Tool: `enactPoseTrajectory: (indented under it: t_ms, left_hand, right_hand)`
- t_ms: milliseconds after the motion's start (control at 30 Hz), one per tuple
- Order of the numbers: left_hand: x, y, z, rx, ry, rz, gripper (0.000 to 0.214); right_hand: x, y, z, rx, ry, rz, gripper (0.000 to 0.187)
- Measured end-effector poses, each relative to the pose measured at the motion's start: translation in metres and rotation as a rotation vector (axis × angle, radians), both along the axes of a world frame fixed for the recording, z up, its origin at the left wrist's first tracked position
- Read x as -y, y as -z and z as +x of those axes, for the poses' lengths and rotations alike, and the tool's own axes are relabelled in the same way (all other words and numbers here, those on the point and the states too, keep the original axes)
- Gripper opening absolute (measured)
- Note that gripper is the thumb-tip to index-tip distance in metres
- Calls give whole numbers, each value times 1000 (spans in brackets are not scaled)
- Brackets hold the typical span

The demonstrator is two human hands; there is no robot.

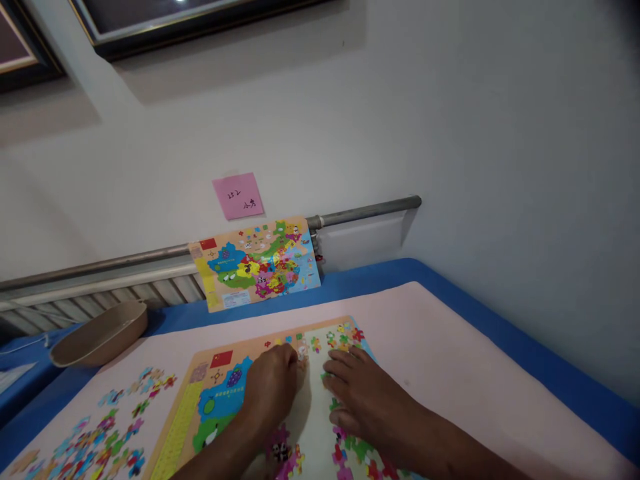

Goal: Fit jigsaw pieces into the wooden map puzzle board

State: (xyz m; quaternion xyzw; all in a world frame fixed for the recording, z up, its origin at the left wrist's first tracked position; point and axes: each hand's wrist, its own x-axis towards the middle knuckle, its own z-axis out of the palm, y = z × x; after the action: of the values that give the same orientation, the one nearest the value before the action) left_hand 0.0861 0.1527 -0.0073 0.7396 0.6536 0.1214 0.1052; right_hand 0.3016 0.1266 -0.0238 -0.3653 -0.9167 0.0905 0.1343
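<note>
A map jigsaw puzzle (193, 393) lies partly assembled on the pink sheet, its left side joined and a pale bare strip showing down its middle. My left hand (273, 383) is closed over the upper part, fingers curled down at the strip's edge. A peach puzzle piece (302, 351) shows at its fingertips; the fingers hide part of it. On the other side of the strip my right hand (367, 397) rests with fingers spread, touching the board and colourful pieces. Several pieces stand around it, among them a red one (359, 335) at the upper right corner.
Loose puzzle pieces (103, 443) are scattered left of the board. A brown oval tray (103, 333) stands at the back left. Against the wall pipe (370, 212) leans a printed map picture (257, 263), below a pink note (237, 196). The table's blue edge (480, 327) borders the wall.
</note>
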Motion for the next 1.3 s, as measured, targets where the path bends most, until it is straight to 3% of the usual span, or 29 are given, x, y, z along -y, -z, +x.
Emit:
enactPoseTrajectory:
  t_ms: [133,233,367,500,767,967,1300]
  left_hand:
    - [28,14,1,-94,264,9,32]
    - [39,28,5,-162,353,20,52]
    - [43,24,12,-234,307,-185,60]
    - [43,14,18,-206,289,-312,73]
    - [39,18,23,-162,311,-385,87]
    - [31,9,27,-160,306,-370,87]
    - [34,2,29,-98,318,-288,78]
  right_hand:
    - [-7,-3,2,-2,-1,26,16]
    - [-30,-11,1,13,37,78,11]
    - [-70,-18,-8,31,43,123,18]
    - [-88,-12,-17,-3,-41,94,19]
    - [-88,0,-20,-67,-104,49,20]
    - [-88,-2,-22,-68,-107,-1,26]
    - [-86,-5,-24,-46,-119,-20,18]
